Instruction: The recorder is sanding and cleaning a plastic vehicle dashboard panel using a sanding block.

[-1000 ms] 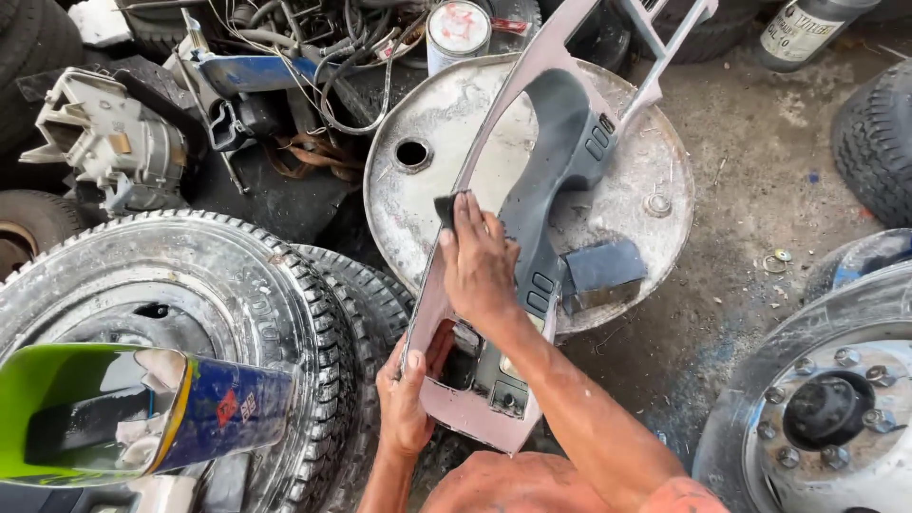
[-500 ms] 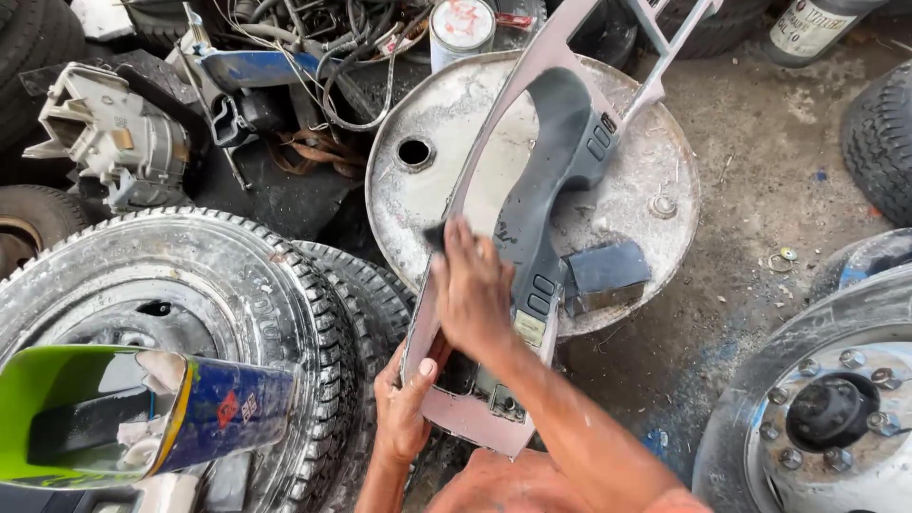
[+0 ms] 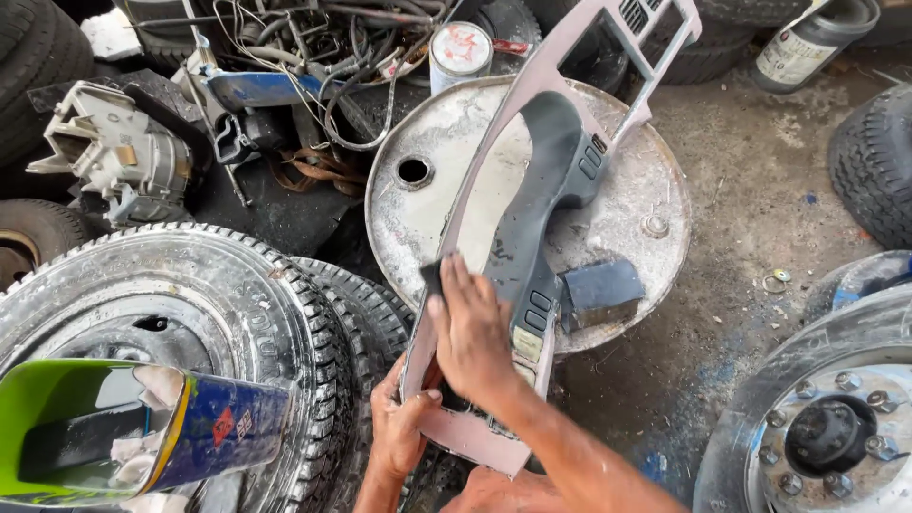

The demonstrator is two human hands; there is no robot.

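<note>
A long pinkish-grey plastic trim frame (image 3: 506, 142) lies slanted across the top of a metal drum (image 3: 632, 185). A dark grey moulded panel (image 3: 541, 190) sits inside it. My right hand (image 3: 470, 332) presses flat on the frame's left bar, with a small dark pad (image 3: 432, 277) under the fingers. At the near end of the frame, my left hand (image 3: 399, 427) grips the lower left edge from below. A dark blue-grey block (image 3: 600, 290) rests on the drum just right of the frame.
Worn tyres (image 3: 190, 304) lie stacked at the left, with a cut green and blue can (image 3: 142, 427) on them. A wheel hub (image 3: 826, 432) is at the lower right. A tin (image 3: 461, 52), tangled wires (image 3: 313, 38) and a metal machine part (image 3: 123, 157) lie behind.
My right hand has slid down the frame's left bar toward me with the pad under it. My left hand keeps its grip on the near end.
</note>
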